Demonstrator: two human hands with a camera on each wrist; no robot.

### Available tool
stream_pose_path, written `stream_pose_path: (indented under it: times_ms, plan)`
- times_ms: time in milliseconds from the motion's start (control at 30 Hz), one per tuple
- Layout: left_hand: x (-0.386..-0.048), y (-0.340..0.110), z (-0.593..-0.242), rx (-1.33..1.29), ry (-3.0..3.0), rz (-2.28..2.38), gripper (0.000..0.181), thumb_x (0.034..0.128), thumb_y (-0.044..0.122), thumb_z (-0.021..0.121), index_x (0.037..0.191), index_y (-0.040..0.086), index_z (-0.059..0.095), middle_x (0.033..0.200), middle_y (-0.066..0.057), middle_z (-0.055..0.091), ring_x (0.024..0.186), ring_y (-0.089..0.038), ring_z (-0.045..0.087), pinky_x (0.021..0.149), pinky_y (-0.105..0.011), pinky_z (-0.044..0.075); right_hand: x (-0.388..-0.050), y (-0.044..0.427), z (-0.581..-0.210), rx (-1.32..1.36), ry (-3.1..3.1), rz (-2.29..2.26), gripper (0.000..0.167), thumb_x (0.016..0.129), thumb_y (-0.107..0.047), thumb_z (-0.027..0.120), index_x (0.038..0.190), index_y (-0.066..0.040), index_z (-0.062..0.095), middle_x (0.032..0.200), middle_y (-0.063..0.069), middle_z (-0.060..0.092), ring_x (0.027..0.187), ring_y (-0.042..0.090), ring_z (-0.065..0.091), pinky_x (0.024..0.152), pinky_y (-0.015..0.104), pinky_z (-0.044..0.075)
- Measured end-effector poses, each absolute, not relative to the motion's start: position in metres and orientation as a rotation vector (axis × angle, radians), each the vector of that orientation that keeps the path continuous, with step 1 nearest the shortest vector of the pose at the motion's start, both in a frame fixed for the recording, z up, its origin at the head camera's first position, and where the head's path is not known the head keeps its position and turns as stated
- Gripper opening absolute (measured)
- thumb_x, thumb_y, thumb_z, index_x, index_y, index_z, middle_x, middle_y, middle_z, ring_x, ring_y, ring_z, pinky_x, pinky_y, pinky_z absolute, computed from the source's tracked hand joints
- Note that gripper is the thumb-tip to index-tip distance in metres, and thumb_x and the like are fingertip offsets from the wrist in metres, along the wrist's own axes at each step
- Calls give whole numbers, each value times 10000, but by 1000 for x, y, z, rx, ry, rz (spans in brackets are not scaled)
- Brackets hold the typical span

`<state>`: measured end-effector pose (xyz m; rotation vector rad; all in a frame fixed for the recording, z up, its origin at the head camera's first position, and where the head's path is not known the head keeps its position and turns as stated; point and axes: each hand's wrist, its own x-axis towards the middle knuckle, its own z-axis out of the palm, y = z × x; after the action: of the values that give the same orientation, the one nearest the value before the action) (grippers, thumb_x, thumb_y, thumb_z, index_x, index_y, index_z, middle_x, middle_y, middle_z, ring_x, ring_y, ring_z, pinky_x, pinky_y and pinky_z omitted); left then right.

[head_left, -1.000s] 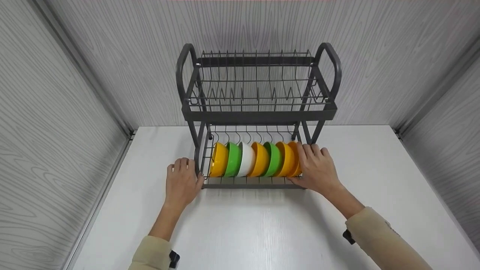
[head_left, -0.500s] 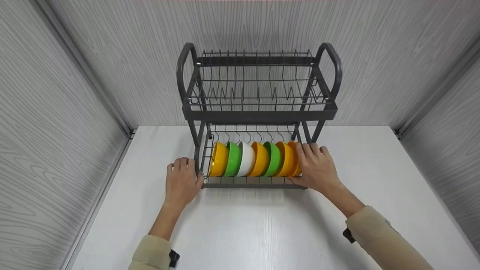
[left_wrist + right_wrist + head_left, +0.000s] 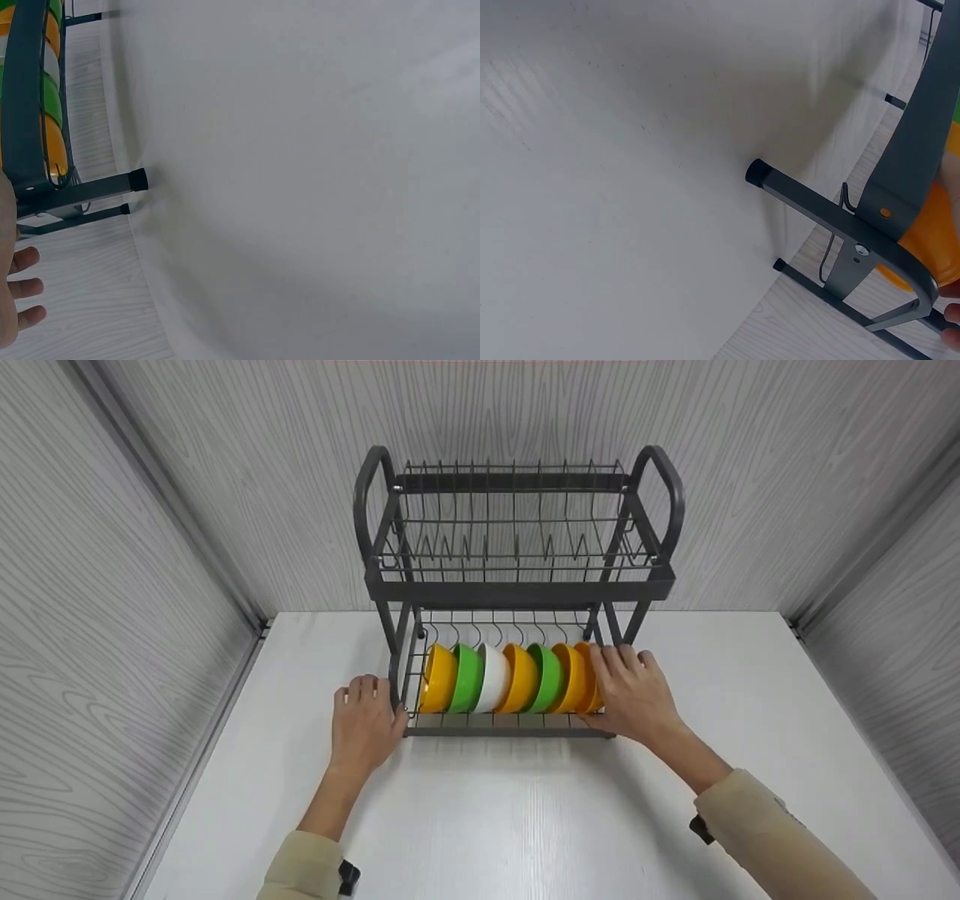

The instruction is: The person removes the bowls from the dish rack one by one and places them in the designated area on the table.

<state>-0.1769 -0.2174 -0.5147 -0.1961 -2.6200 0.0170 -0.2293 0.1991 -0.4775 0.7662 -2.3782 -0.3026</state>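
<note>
A dark grey two-tier dish rack stands on a white table. Along its lower tier, several bowls lean on edge in a row: yellow-orange, green, white and more yellow-orange and green. At the right end, my right hand holds the last orange bowl, with a finger over its upper edge and the thumb low at the front. That hand hides part of the bowl. My left hand rests at the rack's front left corner, its thumb against the frame and its fingers outside the post, relaxed.
Wood-grain panels enclose the table at the back and both sides. The rack's upper tier has wire dividers and curved side handles. Its legs end in black caps on the table.
Almost nothing differs. My right forearm has shifted very slightly to the right, while the hand stays at the last orange bowl. The left hand and the rack look the same.
</note>
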Motion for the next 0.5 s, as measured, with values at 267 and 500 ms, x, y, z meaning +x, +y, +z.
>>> stream_pose_path:
  times_ms: [267, 500]
  plan:
    - [-177, -218, -514, -186, -2643, 7, 387, 972, 312, 633, 1165, -18, 575, 1153, -264, 662, 1118, -420, 622, 937, -529, 517, -228, 197, -474, 785, -2368, -313, 1032, 684, -655, 860, 1413, 2, 540, 1137, 176, 700, 981, 357, 640, 785, 446, 572]
    - [-177, -217, -515, -185, -2641, -9, 403, 970, 321, 649, 1174, -19, 577, 1163, -267, 663, 1131, -424, 617, 936, -532, 519, -228, 194, -471, 824, -2323, -375, 1054, 661, -651, 881, 1409, 4, 530, 1205, 169, 710, 1035, 353, 645, 804, 445, 586]
